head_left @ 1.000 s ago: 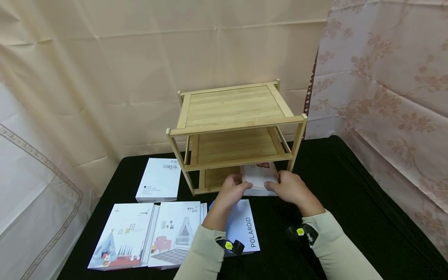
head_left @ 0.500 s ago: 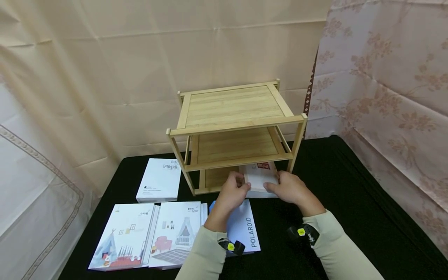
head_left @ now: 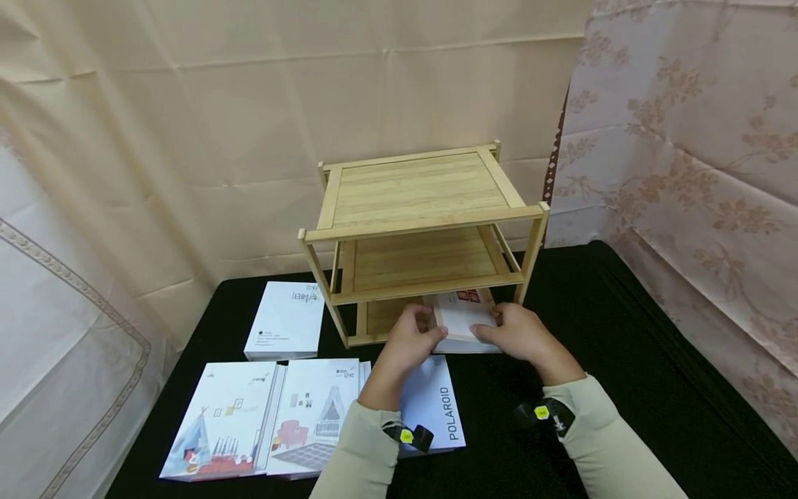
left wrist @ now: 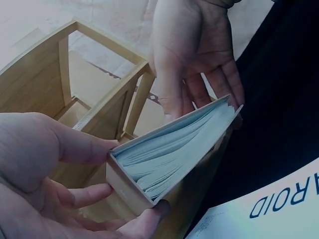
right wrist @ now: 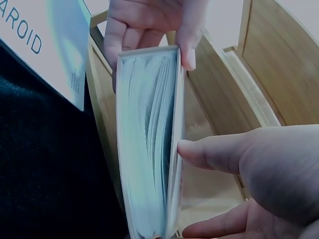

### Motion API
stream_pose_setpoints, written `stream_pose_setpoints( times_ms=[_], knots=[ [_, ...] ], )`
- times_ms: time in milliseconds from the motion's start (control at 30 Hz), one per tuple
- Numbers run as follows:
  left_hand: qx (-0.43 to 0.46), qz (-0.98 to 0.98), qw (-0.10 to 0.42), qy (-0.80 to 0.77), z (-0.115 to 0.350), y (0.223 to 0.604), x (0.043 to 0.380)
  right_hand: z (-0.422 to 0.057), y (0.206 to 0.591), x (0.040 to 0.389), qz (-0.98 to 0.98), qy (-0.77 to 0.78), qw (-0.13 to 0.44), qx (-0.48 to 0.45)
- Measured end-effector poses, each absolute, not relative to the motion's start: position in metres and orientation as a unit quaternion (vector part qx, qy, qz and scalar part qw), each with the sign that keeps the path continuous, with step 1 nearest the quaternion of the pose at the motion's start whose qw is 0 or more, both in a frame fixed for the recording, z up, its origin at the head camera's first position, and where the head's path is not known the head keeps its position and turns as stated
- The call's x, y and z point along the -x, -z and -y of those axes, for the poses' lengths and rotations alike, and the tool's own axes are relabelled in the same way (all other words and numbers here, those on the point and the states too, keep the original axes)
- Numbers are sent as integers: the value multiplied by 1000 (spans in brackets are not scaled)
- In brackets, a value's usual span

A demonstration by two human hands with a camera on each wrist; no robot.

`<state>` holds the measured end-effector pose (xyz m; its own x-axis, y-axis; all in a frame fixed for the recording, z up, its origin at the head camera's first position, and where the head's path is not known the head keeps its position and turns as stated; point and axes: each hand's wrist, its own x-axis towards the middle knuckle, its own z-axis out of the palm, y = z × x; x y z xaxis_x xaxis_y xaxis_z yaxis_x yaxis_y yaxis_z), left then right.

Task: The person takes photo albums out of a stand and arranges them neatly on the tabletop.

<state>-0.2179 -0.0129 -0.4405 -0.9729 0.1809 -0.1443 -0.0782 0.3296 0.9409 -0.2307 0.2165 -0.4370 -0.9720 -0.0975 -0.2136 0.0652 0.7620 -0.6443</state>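
A thick photo album (head_left: 463, 320) with a pale cover and a red patch lies partly inside the lowest tier of a light wooden shelf rack (head_left: 418, 188), its front end sticking out. My left hand (head_left: 408, 339) grips the album's left side, thumb on the cover edge and fingertips lower down. On the other side my right hand (head_left: 522, 334) pinches it, thumb on top. Both wrist views show the loosely fanned pages (left wrist: 174, 149) facing me, between two stiff covers. Whether the album rests on the bottom board is hidden.
Two albums with tent drawings, one left (head_left: 218, 419) and one right (head_left: 312, 416), lie at the front left. Behind them is a white album (head_left: 285, 319). A blue-white POLAROID album (head_left: 436, 409) lies partly under my left forearm. Black cloth (head_left: 623, 388) covers the table.
The album's front end has come slightly toward me and its left edge has shifted a little left. Both hands keep their hold on it.
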Motion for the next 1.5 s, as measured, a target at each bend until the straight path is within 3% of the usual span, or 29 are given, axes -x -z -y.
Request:
stream_pose_setpoints(
  times_ms=[733,1033,1300,1500],
  knots=[
    [-95,-786,199,-577,22,437,215,-235,435,231,-919,371,130,11],
    [-139,-794,207,-555,21,434,206,-243,438,223,-925,358,125,30],
    [-145,-837,181,-496,20,437,197,-249,438,210,-928,348,131,39],
    [-138,-848,199,-471,18,437,187,-257,440,199,-929,340,139,42]
  ],
)
